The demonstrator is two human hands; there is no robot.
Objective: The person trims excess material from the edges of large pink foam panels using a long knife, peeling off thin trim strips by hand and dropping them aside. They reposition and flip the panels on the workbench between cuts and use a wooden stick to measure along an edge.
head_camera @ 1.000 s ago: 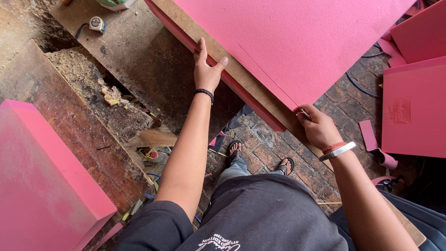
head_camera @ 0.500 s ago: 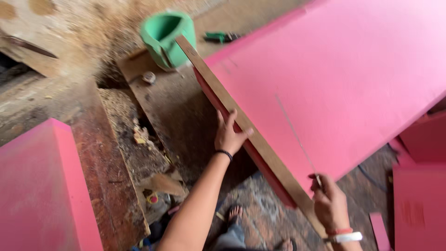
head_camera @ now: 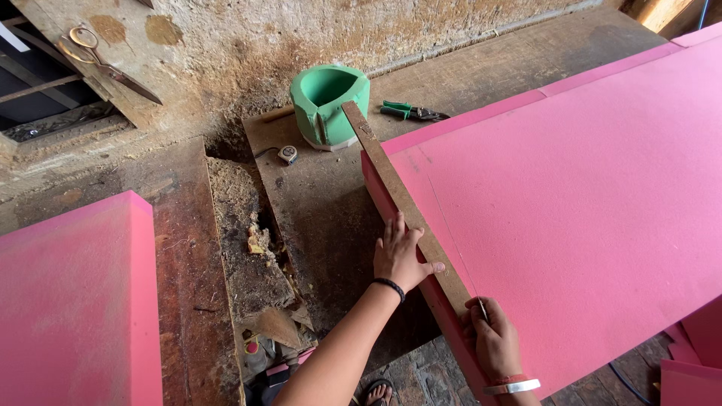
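Observation:
A large pink foam sheet lies on the wooden workbench. A long flat wooden strip rests along the sheet's left edge. My left hand presses flat on that strip, fingers spread, a black band on its wrist. My right hand, wearing a red and a silver bangle, grips a thin blade or marker with its tip on the foam beside the strip. A faint straight line runs up the foam from the tip.
A green plastic pot stands at the strip's far end, with green-handled snips and a small tape measure nearby. Scissors hang on the wall. Another pink foam block sits at left. Brick floor lies below.
The view has tilted up from my body and feet to the bench. My left hand stays on the strip, and my right hand stays at the foam's near edge.

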